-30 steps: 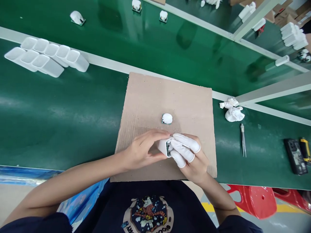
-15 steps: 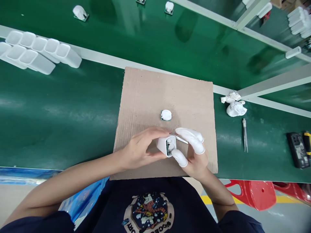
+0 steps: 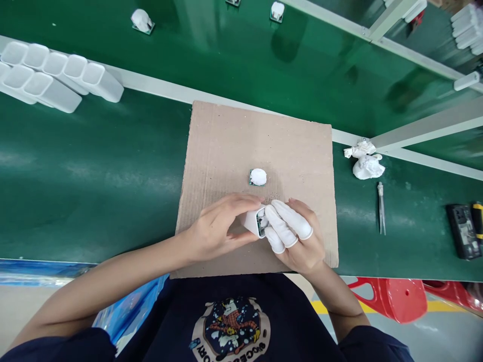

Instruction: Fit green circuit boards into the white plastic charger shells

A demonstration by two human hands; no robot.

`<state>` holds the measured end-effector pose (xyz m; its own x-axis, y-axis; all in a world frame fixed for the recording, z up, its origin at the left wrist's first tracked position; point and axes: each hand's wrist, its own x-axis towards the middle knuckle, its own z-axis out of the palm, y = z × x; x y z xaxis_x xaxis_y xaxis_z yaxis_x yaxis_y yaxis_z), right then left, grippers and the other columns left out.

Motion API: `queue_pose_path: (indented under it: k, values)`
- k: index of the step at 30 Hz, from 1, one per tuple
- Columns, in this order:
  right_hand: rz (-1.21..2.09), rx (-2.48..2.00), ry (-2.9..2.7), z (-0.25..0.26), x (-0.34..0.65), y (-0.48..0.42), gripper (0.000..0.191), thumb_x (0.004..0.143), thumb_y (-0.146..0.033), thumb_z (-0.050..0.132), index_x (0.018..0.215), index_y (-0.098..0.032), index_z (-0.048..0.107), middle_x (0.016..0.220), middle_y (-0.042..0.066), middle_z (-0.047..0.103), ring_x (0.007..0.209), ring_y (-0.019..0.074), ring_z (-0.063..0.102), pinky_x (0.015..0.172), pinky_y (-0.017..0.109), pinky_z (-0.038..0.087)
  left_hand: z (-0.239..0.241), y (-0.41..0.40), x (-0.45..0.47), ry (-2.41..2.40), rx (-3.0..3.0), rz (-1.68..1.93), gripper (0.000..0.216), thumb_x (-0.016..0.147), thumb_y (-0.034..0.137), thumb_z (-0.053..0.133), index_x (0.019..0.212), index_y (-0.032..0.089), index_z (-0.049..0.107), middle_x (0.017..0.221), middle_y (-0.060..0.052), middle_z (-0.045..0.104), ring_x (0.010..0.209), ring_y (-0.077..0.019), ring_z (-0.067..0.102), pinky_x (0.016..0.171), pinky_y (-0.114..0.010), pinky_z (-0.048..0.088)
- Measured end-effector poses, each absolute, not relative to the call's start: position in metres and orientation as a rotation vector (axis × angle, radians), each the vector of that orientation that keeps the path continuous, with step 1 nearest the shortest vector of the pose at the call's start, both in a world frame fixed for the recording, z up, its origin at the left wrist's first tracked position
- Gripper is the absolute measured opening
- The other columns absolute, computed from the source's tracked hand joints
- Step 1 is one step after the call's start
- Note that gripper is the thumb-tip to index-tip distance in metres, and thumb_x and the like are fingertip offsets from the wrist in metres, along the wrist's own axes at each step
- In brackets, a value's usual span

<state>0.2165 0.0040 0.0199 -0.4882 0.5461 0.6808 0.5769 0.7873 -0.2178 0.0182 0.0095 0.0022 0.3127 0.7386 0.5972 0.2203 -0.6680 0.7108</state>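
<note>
The left hand (image 3: 215, 229) grips a small white plastic housing (image 3: 252, 221) low over the near part of the square brown cardboard sheet (image 3: 234, 146). The right hand (image 3: 298, 239), with white finger covers, presses its fingertips (image 3: 272, 215) against the housing's open end. Just beyond lies a small white round part (image 3: 258, 177), apart from both hands. The cardboard's far half is free. Metal tweezers (image 3: 381, 207) lie well to the right on the green mat (image 3: 94, 171).
</note>
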Motion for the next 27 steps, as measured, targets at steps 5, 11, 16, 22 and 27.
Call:
queue_pose_path:
  k: [5, 11, 16, 22, 27]
  values:
    - [0.094, -0.779, -2.141, 0.0171, 0.2142, 0.0050, 0.022, 0.093, -0.011, 0.055, 0.114, -0.012, 0.062, 0.103, 0.012, 0.067, 0.100, 0.0246, 0.063, 0.081, 0.042, 0.060, 0.0027, 0.0088, 0.0196, 0.841, 2.058, 1.323, 0.047, 0.081, 0.020, 0.077, 0.121, 0.013, 0.053, 0.111, -0.016, 0.071, 0.106, -0.0226, 0.071, 0.091, -0.036, 0.063]
    - [0.512, -0.792, -1.969, 0.0189, 0.2108, 0.0052, 0.025, 0.094, -0.015, 0.054, 0.119, -0.015, 0.057, 0.108, 0.011, 0.059, 0.104, 0.0219, 0.061, 0.085, 0.041, 0.058, 0.0062, 0.0079, 0.0214, 0.776, 1.982, 1.334, 0.052, 0.080, 0.019, 0.078, 0.125, 0.015, 0.052, 0.112, -0.017, 0.071, 0.108, -0.0228, 0.070, 0.092, -0.038, 0.062]
    - [0.360, -0.779, -2.069, 0.0192, 0.2138, 0.0035, 0.021, 0.098, -0.019, 0.047, 0.114, -0.016, 0.060, 0.115, 0.013, 0.054, 0.108, 0.0253, 0.058, 0.084, 0.044, 0.058, 0.0076, 0.0076, 0.0195, 0.749, 1.991, 1.322, 0.052, 0.079, 0.019, 0.079, 0.123, 0.014, 0.052, 0.112, -0.016, 0.071, 0.108, -0.0233, 0.070, 0.091, -0.037, 0.062]
    - [0.231, -0.794, -2.171, 0.0165, 0.2119, 0.0069, 0.030, 0.093, -0.017, 0.050, 0.123, -0.019, 0.057, 0.113, 0.012, 0.059, 0.109, 0.0287, 0.057, 0.083, 0.049, 0.059, 0.0016, 0.0052, 0.0163, 0.864, 1.973, 1.240, 0.045, 0.081, 0.020, 0.077, 0.118, 0.021, 0.052, 0.117, -0.014, 0.070, 0.109, -0.0251, 0.070, 0.090, -0.040, 0.063]
    - [0.493, -0.825, -2.105, 0.0181, 0.2157, 0.0082, 0.036, 0.096, -0.020, 0.050, 0.132, -0.019, 0.054, 0.120, 0.014, 0.060, 0.114, 0.0270, 0.060, 0.088, 0.048, 0.059, -0.0002, 0.0073, 0.0171, 0.842, 1.932, 1.292, 0.052, 0.079, 0.019, 0.078, 0.121, 0.024, 0.047, 0.117, -0.011, 0.071, 0.108, -0.0248, 0.071, 0.089, -0.042, 0.064]
